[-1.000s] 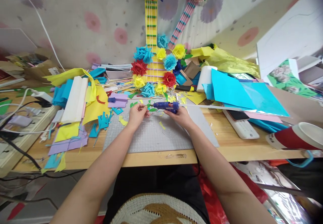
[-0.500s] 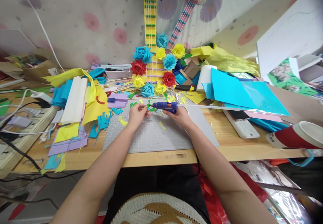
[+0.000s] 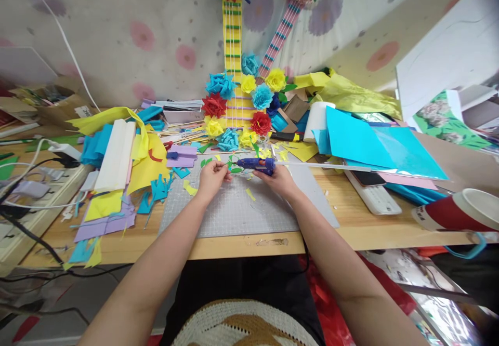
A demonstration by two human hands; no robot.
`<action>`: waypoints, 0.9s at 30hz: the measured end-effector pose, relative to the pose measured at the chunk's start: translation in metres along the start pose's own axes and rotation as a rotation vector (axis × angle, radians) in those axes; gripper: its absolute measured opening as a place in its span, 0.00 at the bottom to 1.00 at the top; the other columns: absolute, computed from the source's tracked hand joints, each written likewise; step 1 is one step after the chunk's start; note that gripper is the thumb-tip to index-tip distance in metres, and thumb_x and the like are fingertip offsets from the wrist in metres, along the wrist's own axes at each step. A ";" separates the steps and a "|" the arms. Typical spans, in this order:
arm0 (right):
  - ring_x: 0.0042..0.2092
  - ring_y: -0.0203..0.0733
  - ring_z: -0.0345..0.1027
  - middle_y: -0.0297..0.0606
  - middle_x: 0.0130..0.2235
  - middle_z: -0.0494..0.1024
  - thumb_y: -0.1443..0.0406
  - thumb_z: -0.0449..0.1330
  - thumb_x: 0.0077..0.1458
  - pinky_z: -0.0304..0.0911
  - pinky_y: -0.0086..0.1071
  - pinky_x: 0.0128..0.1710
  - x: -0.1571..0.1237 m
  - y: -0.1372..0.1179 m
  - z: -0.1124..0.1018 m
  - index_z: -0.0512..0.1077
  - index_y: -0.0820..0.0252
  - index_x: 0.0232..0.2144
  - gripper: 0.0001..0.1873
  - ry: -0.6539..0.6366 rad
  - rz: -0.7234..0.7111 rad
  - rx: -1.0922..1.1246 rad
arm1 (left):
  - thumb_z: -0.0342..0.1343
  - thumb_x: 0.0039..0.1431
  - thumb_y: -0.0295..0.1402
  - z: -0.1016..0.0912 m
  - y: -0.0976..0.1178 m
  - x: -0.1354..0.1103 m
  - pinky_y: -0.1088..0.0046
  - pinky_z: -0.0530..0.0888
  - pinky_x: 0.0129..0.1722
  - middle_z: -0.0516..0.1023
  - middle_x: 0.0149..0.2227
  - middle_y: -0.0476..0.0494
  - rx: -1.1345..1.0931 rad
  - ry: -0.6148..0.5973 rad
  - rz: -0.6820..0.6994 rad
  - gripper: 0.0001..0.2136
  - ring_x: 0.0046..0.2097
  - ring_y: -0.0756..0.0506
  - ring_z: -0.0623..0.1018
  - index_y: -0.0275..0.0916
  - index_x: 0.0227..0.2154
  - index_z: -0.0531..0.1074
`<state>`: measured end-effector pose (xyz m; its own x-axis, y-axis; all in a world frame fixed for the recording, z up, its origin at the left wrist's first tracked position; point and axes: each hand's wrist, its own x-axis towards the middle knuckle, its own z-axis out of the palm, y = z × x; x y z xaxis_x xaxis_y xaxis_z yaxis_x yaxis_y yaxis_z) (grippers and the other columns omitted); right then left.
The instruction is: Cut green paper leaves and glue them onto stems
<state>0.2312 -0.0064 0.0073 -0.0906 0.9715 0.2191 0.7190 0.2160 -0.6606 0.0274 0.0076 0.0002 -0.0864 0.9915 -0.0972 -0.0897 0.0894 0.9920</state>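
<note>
My right hand (image 3: 277,180) grips a blue glue gun (image 3: 255,165) lying level, its nozzle aimed left. My left hand (image 3: 211,176) pinches a thin green stem with small green leaves (image 3: 234,169), held right at the nozzle's tip. Both hands hover over a grey cutting mat (image 3: 241,211) on the wooden table (image 3: 351,221). Just behind them stands a yellow paper guitar (image 3: 234,76) covered with red, blue and yellow paper flowers (image 3: 262,96).
Cut paper scraps and foam sheets (image 3: 117,169) pile up on the left, beside a power strip with cables (image 3: 35,180). Cyan sheets (image 3: 374,143), a white remote-like device (image 3: 372,198) and a red cup (image 3: 456,213) lie on the right. A second striped paper guitar (image 3: 280,31) leans on the wall.
</note>
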 end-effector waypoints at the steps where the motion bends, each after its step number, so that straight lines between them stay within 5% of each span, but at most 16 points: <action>1: 0.26 0.38 0.65 0.35 0.25 0.74 0.48 0.56 0.48 0.57 0.29 0.27 0.000 0.000 -0.001 0.75 0.61 0.32 0.23 -0.001 0.008 -0.009 | 0.59 0.47 0.31 0.000 0.000 0.000 0.73 0.73 0.21 0.72 0.19 0.51 -0.004 -0.001 0.000 0.06 0.19 0.50 0.74 0.37 0.25 0.66; 6: 0.29 0.40 0.67 0.36 0.26 0.75 0.46 0.57 0.45 0.59 0.30 0.29 0.002 0.007 -0.009 0.75 0.61 0.32 0.24 0.065 0.088 0.026 | 0.60 0.45 0.32 0.001 0.004 -0.002 0.75 0.72 0.20 0.73 0.19 0.51 -0.028 0.010 0.001 0.08 0.18 0.50 0.73 0.37 0.25 0.66; 14: 0.37 0.50 0.70 0.49 0.33 0.77 0.47 0.57 0.45 0.62 0.37 0.37 0.004 0.044 -0.047 0.75 0.67 0.36 0.28 0.419 0.472 -0.035 | 0.61 0.44 0.32 0.000 0.008 -0.004 0.75 0.72 0.20 0.73 0.19 0.51 -0.063 0.043 -0.008 0.09 0.18 0.51 0.73 0.36 0.25 0.66; 27: 0.45 0.50 0.68 0.52 0.43 0.75 0.53 0.53 0.53 0.59 0.37 0.43 0.013 0.058 -0.038 0.69 0.67 0.46 0.25 0.314 0.500 -0.215 | 0.62 0.43 0.34 -0.003 0.009 -0.004 0.76 0.73 0.19 0.72 0.18 0.52 -0.064 0.062 0.040 0.10 0.18 0.52 0.72 0.36 0.25 0.66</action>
<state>0.2981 0.0152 -0.0009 0.4753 0.8681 0.1430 0.7477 -0.3128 -0.5858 0.0242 0.0046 0.0094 -0.1519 0.9863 -0.0641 -0.1477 0.0415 0.9882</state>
